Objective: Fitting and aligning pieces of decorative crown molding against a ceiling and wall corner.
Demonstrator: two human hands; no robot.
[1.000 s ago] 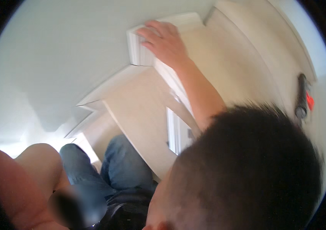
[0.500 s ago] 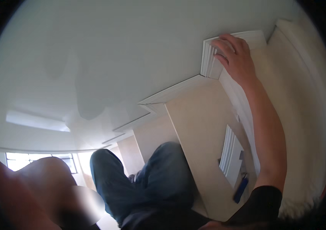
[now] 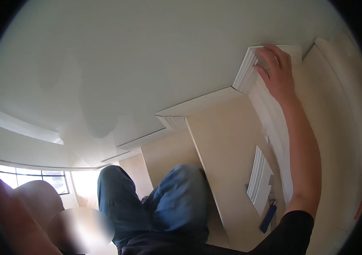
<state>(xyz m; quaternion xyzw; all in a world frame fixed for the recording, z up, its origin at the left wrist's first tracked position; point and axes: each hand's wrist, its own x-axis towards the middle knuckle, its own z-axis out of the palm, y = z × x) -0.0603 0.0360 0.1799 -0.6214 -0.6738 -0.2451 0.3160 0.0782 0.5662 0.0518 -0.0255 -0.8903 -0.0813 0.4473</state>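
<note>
My right hand (image 3: 278,73) reaches up to a short length of white moulding (image 3: 293,52) at the upper right, its fingers curled over the piece and its thumb held lower, apart from the fingers. The part under my palm and fingers is hidden. An angled length of ribbed white moulding (image 3: 245,70) meets it at a corner beside my thumb. My left hand is out of sight; bare skin of an arm (image 3: 2,208), close and blurred, fills the lower left edge.
More white trim (image 3: 202,100) steps away leftward along the pale smooth surface (image 3: 147,51), above beige panels (image 3: 223,140). Below my right forearm are a ribbed moulding offcut (image 3: 259,180) and a blue-handled tool (image 3: 268,219). A window (image 3: 32,176) is at lower left, beside jeans-clad knees (image 3: 176,191).
The whole view has shifted, so the moulding and my right hand appear farther right and slightly lower. My right hand remains at the same corner piece.
</note>
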